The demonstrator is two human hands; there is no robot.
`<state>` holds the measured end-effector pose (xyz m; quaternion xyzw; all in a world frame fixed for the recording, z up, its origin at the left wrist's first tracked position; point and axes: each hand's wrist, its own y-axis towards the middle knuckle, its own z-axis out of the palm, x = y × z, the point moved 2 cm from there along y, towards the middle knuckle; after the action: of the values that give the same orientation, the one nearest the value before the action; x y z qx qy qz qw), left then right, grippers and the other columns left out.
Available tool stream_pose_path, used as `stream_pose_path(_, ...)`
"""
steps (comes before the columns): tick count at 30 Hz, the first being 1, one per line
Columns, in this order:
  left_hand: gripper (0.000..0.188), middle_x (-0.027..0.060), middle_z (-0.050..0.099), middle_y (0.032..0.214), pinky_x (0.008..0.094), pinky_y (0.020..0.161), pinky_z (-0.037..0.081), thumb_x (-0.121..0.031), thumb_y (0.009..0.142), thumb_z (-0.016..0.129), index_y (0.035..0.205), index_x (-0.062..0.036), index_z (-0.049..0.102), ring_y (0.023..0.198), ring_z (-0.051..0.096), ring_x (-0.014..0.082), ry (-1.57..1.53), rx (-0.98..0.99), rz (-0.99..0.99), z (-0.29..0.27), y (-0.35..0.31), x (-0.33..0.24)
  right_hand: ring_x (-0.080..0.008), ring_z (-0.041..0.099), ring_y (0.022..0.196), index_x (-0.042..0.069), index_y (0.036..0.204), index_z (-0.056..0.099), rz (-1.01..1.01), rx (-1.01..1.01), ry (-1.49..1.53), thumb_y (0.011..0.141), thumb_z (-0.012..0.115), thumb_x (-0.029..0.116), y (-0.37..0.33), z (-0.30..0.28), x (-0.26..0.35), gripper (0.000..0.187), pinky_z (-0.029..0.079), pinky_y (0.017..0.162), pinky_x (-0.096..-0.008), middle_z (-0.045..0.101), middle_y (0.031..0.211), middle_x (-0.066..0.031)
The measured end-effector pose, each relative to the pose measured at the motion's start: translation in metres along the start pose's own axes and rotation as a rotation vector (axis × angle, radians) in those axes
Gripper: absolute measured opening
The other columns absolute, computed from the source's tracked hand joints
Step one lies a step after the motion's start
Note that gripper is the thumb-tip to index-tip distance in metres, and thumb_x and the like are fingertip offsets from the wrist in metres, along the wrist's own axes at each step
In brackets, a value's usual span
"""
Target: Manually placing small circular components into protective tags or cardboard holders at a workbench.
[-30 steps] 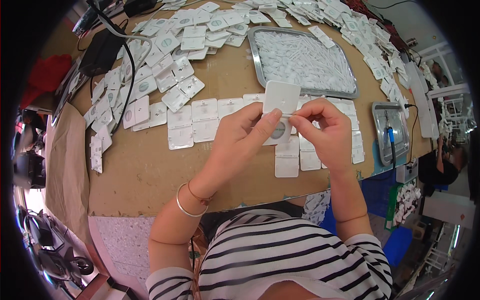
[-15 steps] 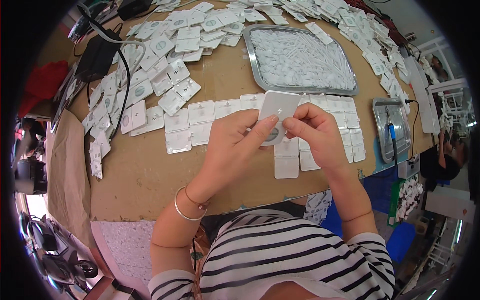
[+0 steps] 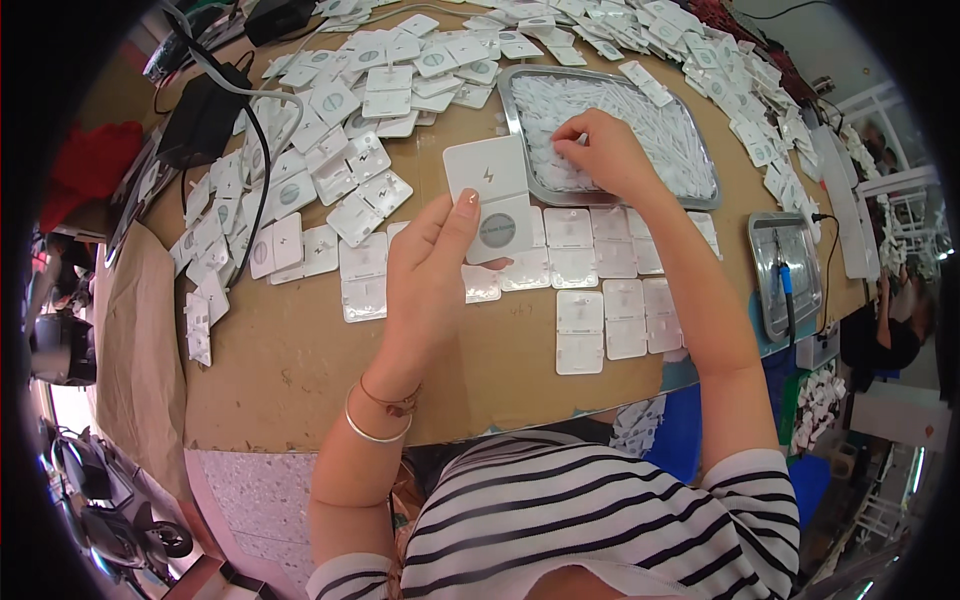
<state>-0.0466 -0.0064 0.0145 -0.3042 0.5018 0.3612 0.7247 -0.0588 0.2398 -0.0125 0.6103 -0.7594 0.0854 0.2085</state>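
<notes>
My left hand (image 3: 432, 255) grips a hinged white plastic panel (image 3: 487, 163), thumb on its face and fingers behind it. A lightning mark is on its upper part and a grey disc on its lower part. Over the left part of a metal tray (image 3: 713, 187) is my right hand (image 3: 602, 152), fingers bent together in a pinch; whatever may be between the fingertips is hidden. Thin white plastic pieces (image 3: 672, 135) fill that tray in a loose heap. Rows of similar white panels (image 3: 571, 240) lie inner side up on the brown tabletop, just beyond and beside my hands.
Heaped white panels (image 3: 390, 90) cover the far left and run along the back to the right. A black power adapter (image 3: 203, 118) with cables lies at left. At right, a small metal tray (image 3: 757, 290) holds a blue-gripped tool (image 3: 785, 280). Another person (image 3: 890, 325) is at far right.
My right hand has left the panel and reached forward to the tray of white pieces. My left hand has moved slightly left, keeping the panel, which now shows more of its face.
</notes>
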Motion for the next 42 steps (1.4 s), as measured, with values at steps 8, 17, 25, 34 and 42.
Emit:
stream_pose_path(8,0.036,0.0061,0.061,0.091,0.0252,0.069,0.052,-0.030,0.097,0.043,0.102,0.0022,0.057,0.081,0.058,0.0093,-0.047,-0.003,-0.029,0.002,0.002,0.004,-0.0117,0.058,0.074,0.002,0.094,0.061,0.246,-0.008,0.487,0.087,0.058,0.017,-0.005,-0.009,-0.001,0.017,0.045,0.068,-0.0265,0.063,0.087,-0.0046)
stream_pose_path(17,0.031,0.0028,0.058,0.093,0.0283,0.070,0.049,-0.027,0.095,0.046,0.111,-0.0006,0.053,0.083,0.057,0.0089,-0.210,0.021,-0.235,0.002,0.001,0.013,-0.0115,0.059,0.077,0.000,0.101,0.062,0.088,0.085,1.071,0.088,0.054,0.008,-0.050,-0.036,0.033,0.017,0.047,0.072,-0.0243,0.063,0.088,-0.0071)
stream_pose_path(25,0.042,0.0028,0.053,0.080,0.0237,0.057,0.040,-0.037,0.093,0.043,0.109,0.0000,0.052,0.065,0.049,0.0096,-0.156,0.250,-0.317,0.006,-0.006,0.014,-0.0122,0.059,0.079,0.000,0.103,0.064,0.003,0.103,1.052,0.088,0.053,0.001,-0.095,-0.048,0.067,0.019,0.047,0.074,-0.0251,0.062,0.089,-0.0045)
stream_pose_path(34,0.047,0.0129,0.061,0.088,0.0251,0.048,0.043,-0.034,0.095,0.024,0.108,0.0025,0.051,0.058,0.053,0.0144,-0.239,0.334,-0.342,0.020,-0.011,0.013,-0.0102,0.055,0.078,-0.001,0.100,0.052,0.079,-0.069,1.034,0.079,0.064,-0.003,-0.105,-0.019,0.085,0.024,0.046,0.071,-0.0239,0.058,0.089,-0.0055)
stream_pose_path(42,0.047,0.0121,0.062,0.086,0.0243,0.046,0.042,-0.034,0.096,0.024,0.104,0.0024,0.052,0.056,0.053,0.0141,-0.136,0.406,-0.298,0.014,-0.009,0.019,-0.0101,0.055,0.078,0.002,0.102,0.044,0.136,-0.194,0.954,0.076,0.069,-0.002,-0.103,-0.012,0.090,0.036,0.047,0.072,-0.0235,0.058,0.087,-0.0056)
